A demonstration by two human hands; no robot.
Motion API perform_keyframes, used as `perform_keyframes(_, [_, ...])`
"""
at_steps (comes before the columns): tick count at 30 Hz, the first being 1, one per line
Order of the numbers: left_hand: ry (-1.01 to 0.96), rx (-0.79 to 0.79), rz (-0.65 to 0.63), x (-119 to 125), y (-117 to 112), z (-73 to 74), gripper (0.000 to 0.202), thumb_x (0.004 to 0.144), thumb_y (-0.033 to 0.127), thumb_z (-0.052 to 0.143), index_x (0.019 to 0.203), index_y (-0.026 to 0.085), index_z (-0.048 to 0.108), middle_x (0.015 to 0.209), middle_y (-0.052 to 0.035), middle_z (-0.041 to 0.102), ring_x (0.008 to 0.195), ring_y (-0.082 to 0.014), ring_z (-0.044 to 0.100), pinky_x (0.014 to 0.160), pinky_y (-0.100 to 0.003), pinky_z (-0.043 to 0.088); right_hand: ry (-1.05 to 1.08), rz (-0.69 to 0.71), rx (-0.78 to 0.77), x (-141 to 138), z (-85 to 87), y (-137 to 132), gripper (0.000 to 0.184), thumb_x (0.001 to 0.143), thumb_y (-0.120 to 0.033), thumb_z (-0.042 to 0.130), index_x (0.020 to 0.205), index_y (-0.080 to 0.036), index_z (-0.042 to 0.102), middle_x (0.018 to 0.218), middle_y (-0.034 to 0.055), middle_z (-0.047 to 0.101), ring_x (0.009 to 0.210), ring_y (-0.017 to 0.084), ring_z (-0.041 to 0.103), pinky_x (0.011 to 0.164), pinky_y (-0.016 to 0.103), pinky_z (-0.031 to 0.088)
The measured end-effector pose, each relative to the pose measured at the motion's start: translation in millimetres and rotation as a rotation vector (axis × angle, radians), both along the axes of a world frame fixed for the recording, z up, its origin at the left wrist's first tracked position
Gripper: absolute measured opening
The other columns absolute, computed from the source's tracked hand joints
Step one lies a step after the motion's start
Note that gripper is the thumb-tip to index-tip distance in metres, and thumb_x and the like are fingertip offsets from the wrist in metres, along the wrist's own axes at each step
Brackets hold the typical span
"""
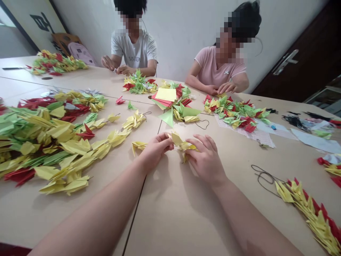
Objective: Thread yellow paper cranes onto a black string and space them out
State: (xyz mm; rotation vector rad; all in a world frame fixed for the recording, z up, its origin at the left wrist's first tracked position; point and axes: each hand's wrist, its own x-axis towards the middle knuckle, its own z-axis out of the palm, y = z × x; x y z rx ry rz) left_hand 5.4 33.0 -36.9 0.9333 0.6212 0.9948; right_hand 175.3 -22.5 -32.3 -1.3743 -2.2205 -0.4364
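Observation:
Folded yellow paper cranes (183, 145) are between my two hands, raised a little above the table (165, 220). My left hand (157, 149) pinches their left side, thumb against fingertips. From the right, my right hand (206, 156) grips the other side between thumb and fingers, its upper fingers curved over. Whether a thread or needle runs through the paper is too small to tell. Just left of my left hand lies another bit of folded yellow paper (138, 145). Beyond my hands is a small bunch of yellow cranes (134, 120) with a dark cord.
A large heap of strung cranes (66, 142) covers the left side. Ahead sit square paper sheets (166, 95) among more cranes. A crane string (311, 209) with black cord (269, 176) lies at right. Two people (134, 49) work across the table, with colourful piles before them.

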Motion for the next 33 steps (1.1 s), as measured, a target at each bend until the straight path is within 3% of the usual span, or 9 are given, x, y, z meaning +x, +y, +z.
perform_keyframes(5, [0.008, 0.001, -0.009, -1, 0, -1.9, 0.01, 0.068, 0.021, 0.064, 0.071, 0.015, 0.058, 0.061, 0.0037, 0.053, 0.058, -0.0048, 0.046, 0.064, -0.018, 0.037, 0.224, 0.061, 0.002, 7, 1.6, -3, 0.014, 0.077, -0.018, 0.056, 0.081, -0.024, 0.068, 0.101, 0.0001, 0.065, 0.107, 0.023, 0.047, 0.096, 0.045, 0.033])
perform_keyframes(9, [0.003, 0.005, -0.024, -1, 0, -2.0, 0.008, 0.069, 0.021, 0.064, 0.072, 0.015, 0.058, 0.063, 0.0035, 0.054, 0.058, -0.0049, 0.046, 0.064, -0.018, 0.037, 0.487, 0.037, 0.009, 13, 0.4, -4, 0.011, 0.076, -0.021, 0.059, 0.081, -0.022, 0.068, 0.086, 0.0037, 0.068, 0.093, 0.02, 0.053, 0.085, 0.04, 0.044])
perform_keyframes(13, [0.004, 0.013, -0.092, -1, -2, 0.0, 0.006, 0.069, 0.018, 0.063, 0.071, 0.016, 0.058, 0.067, 0.0037, 0.054, 0.06, -0.0049, 0.046, 0.065, -0.019, 0.036, 0.617, 0.039, -0.009, 12, -0.9, -4, 0.011, 0.074, -0.018, 0.061, 0.081, -0.021, 0.068, 0.073, 0.0029, 0.067, 0.083, 0.019, 0.055, 0.077, 0.037, 0.047])
perform_keyframes(17, [0.023, 0.04, -0.174, -1, -3, 0.9, 0.005, 0.07, 0.016, 0.062, 0.074, 0.017, 0.059, 0.069, 0.0036, 0.052, 0.061, -0.0049, 0.046, 0.063, -0.018, 0.035, 0.705, 0.04, -0.045, 9, -1.7, -5, 0.011, 0.073, -0.019, 0.062, 0.081, -0.022, 0.068, 0.074, 0.003, 0.067, 0.083, 0.019, 0.056, 0.076, 0.036, 0.048])
perform_keyframes(23, [0.033, 0.037, -0.193, -2, -4, 0.3, 0.006, 0.07, 0.017, 0.063, 0.073, 0.017, 0.057, 0.07, 0.0034, 0.052, 0.062, -0.0052, 0.046, 0.064, -0.019, 0.035, 0.865, 0.03, -0.123, 8, 0.2, -7, 0.009, 0.076, -0.021, 0.059, 0.08, -0.022, 0.066, 0.082, 0.0038, 0.066, 0.086, 0.018, 0.057, 0.081, 0.036, 0.046])
perform_keyframes(33, [0.002, -0.005, -0.224, -3, -4, 2.5, 0.01, 0.067, 0.017, 0.066, 0.071, 0.015, 0.057, 0.071, 0.0035, 0.055, 0.061, -0.0046, 0.05, 0.062, -0.019, 0.038, 0.835, 0.17, -0.221, 3, 9.6, -16, 0.021, 0.078, -0.014, 0.053, 0.092, -0.022, 0.066, 0.088, 0.0034, 0.065, 0.079, 0.014, 0.06, 0.071, 0.03, 0.05])
